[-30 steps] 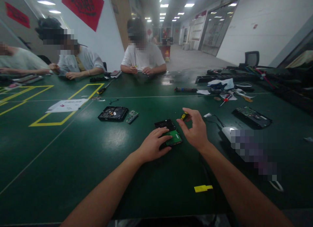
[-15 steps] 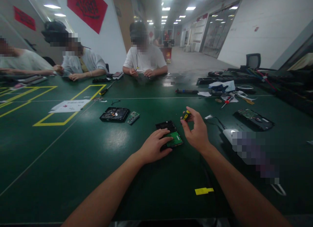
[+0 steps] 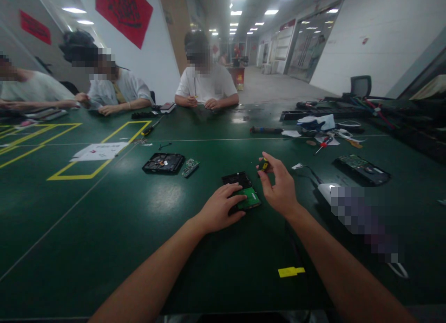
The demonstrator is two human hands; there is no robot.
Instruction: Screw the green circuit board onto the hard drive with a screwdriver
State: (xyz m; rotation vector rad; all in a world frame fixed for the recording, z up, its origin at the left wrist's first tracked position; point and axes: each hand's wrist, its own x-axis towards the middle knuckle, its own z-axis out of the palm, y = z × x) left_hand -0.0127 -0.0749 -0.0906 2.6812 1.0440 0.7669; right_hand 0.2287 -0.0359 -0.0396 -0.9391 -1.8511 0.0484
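My left hand rests over a hard drive with a green circuit board facing up, its fingers across the top and the thumb at the near edge. Part of the drive is hidden under the fingers. Just above its right side, my right hand pinches the short yellow-and-black handle of a screwdriver between thumb and fingers. The tip of that tool is too small to make out. A black drive casing and a loose circuit board lie to the left.
Another hard drive lies at the right, behind a white power strip. Farther back are a red screwdriver, a dark cylindrical tool and crumpled packaging. A paper sheet lies at left. Co-workers sit across the table.
The screwdriver handle in my right hand has turned and tilted slightly, and the fingers have shifted a little. My left hand stays in place on the hard drive.
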